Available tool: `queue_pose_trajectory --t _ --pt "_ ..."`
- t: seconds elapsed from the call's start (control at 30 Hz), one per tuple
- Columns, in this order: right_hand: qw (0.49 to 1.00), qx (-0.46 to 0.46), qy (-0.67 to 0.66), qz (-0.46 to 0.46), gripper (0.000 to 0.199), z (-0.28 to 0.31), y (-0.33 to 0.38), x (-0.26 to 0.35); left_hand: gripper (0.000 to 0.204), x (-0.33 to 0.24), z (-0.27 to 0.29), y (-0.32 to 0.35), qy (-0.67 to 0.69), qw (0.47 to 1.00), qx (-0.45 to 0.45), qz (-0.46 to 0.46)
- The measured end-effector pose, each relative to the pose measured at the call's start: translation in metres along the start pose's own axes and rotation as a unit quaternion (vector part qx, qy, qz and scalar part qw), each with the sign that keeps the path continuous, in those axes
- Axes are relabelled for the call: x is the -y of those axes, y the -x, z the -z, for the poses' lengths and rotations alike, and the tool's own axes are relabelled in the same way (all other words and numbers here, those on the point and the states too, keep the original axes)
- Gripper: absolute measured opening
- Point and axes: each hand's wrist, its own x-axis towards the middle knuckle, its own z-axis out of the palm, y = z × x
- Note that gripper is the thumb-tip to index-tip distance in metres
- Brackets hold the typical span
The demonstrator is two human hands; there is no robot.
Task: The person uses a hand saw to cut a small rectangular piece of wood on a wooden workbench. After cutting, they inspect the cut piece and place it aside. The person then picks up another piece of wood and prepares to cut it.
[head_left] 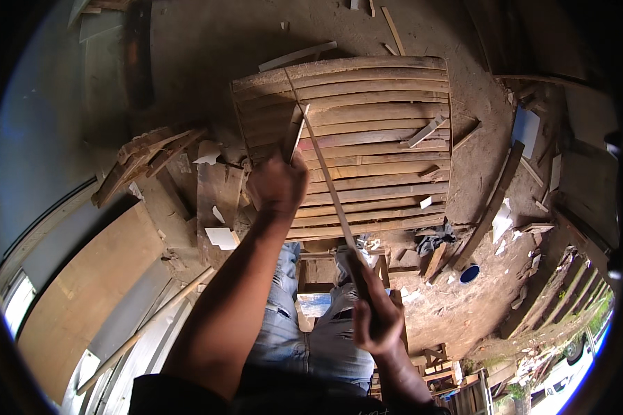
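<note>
Hands first. Left hand: closed into a fist, fingers curled around the upper part of a thin stick, arm stretched forward over the slatted panel. Right hand: also closed, wrapped around the near end of a long slat, held low, just above the lap in jeans.

Slat: long and narrow, long axis running diagonally from the right hand at lower right up to the far left corner of the panel, far end pointing away from the body and slightly left. Lying across the panel's boards, crossing them at a steep angle. Whether resting flat on the boards or lifted a little, cannot tell.

Stick in the left hand: short pale strip, pointing up and slightly right, tip just beside the slat near the panel's upper middle.

Panel: many wooden boards side by side, running left to right, set on the dirt floor ahead of the knees. Loose offcuts lying on its right part. Pile of wood scraps to the left, white fragments near the left wrist, blue lid on the ground at right.
</note>
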Motion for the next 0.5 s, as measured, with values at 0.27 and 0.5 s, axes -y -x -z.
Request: queue_pose_trajectory --t 0.27,0.5 --pt "0.999 -0.005 -0.031 -0.012 0.045 -0.019 -0.077 -0.021 0.021 0.002 -0.004 0.008 -0.019 1.0 0.018 0.003" --pt "0.989 -0.099 0.002 0.105 0.042 -0.056 -0.114 -0.018 0.022 -0.008 0.02 0.001 -0.01 0.996 0.091 -0.008"
